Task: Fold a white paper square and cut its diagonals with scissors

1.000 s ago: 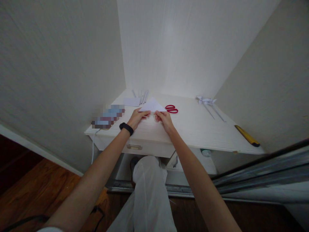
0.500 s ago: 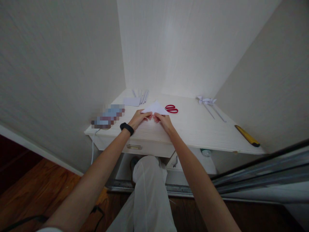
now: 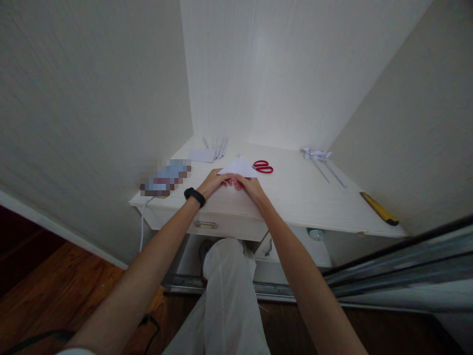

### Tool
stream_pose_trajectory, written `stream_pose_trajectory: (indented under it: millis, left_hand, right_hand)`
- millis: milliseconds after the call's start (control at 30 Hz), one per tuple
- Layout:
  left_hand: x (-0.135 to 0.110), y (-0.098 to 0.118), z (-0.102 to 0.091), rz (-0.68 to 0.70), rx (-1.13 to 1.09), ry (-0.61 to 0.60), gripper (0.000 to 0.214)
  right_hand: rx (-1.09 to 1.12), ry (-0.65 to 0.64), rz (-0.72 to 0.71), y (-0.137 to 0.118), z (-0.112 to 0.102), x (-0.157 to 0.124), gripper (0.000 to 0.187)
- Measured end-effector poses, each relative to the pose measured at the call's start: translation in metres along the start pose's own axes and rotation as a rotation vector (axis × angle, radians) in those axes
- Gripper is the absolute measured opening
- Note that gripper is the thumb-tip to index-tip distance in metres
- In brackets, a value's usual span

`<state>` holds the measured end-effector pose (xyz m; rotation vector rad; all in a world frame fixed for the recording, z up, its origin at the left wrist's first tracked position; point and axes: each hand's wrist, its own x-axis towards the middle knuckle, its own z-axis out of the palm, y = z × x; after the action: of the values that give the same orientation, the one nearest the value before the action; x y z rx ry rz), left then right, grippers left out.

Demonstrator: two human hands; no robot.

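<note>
A white sheet of paper [image 3: 239, 166], folded to a triangle with its tip pointing away from me, is held at its near edge over the desk. My left hand [image 3: 218, 181], below a black wristband, is closed on the left part of that edge. My right hand [image 3: 247, 183] pinches the edge just right of the middle. The thumbs lie on top and nearly meet, while the other fingers curl beneath. Right beside the paper lies a pair of scissors [image 3: 262, 166] with red handles.
Flat white paper [image 3: 201, 155] and several thin paper sticks [image 3: 220, 148] lie at the back left. Folded paper pinwheels [image 3: 316, 154] on sticks rest at the back right. A yellow box cutter [image 3: 379, 208] lies by the right wall. A blurred-out object [image 3: 166, 178] sits at the left edge.
My hands have drawn slightly closer together along the paper's near edge, with the thumbs now almost touching. Everything else on the desk stays where it was.
</note>
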<state>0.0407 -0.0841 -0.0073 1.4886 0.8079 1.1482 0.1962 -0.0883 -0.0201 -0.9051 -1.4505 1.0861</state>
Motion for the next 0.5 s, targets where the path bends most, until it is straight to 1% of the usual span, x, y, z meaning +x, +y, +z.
stream_pose_trajectory:
  millis: [67,200,267,367,500]
  left_hand:
    - [-0.0008,0.0016,0.0003,-0.001,-0.002,0.009,0.022]
    - [-0.0023,0.0053,0.0003,-0.011,-0.058,0.112,0.018]
    - [-0.0021,0.0059,-0.0001,-0.008,-0.070,0.132,0.017]
    - [-0.0014,0.0056,-0.0006,-0.010,-0.083,0.110,0.017]
    - [-0.0024,0.0065,-0.0007,-0.027,-0.143,0.060,0.023]
  right_hand:
    - [0.002,0.012,0.004,0.0003,-0.0005,0.0005,0.028]
    - [0.009,0.069,-0.008,0.0017,-0.0038,0.0035,0.028]
    - [0.008,0.092,-0.008,0.0022,-0.0053,0.0050,0.028]
    - [0.009,0.105,-0.001,0.0020,-0.0059,0.0058,0.027]
    - [0.020,0.061,-0.013,0.0004,-0.0042,0.0041,0.029]
